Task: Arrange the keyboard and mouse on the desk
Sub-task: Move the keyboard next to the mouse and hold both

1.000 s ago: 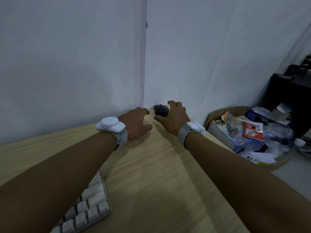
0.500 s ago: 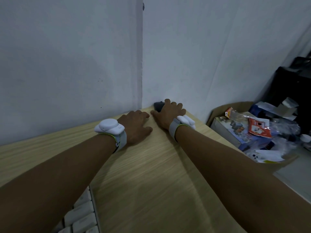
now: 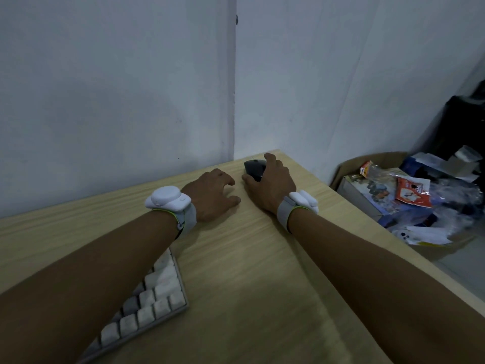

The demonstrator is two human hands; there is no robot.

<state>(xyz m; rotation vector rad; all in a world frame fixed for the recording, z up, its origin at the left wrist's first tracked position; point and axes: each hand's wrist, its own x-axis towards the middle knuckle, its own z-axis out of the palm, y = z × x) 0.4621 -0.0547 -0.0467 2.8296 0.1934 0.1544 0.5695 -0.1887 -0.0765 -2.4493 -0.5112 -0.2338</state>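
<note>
A dark mouse [image 3: 254, 167] lies near the far corner of the wooden desk [image 3: 257, 285], close to the wall. My right hand [image 3: 271, 183] is wrapped around its right side, thumb at its near end. Just to the left, my left hand [image 3: 214, 195] rests palm down on the desk with fingers curled and holds nothing. A white keyboard [image 3: 154, 295] lies at the near left, set diagonally and partly hidden under my left forearm. Both wrists carry white strapped devices.
White walls meet in a corner right behind the mouse. Past the desk's right edge, on the floor, stands a cardboard box [image 3: 349, 164] full of packets, boxes and plastic. A dark object [image 3: 464, 122] stands behind it.
My right hand has closed around the mouse and drawn it slightly away from the wall. The left hand has stayed beside it. The view has dropped, so more of the keyboard shows.
</note>
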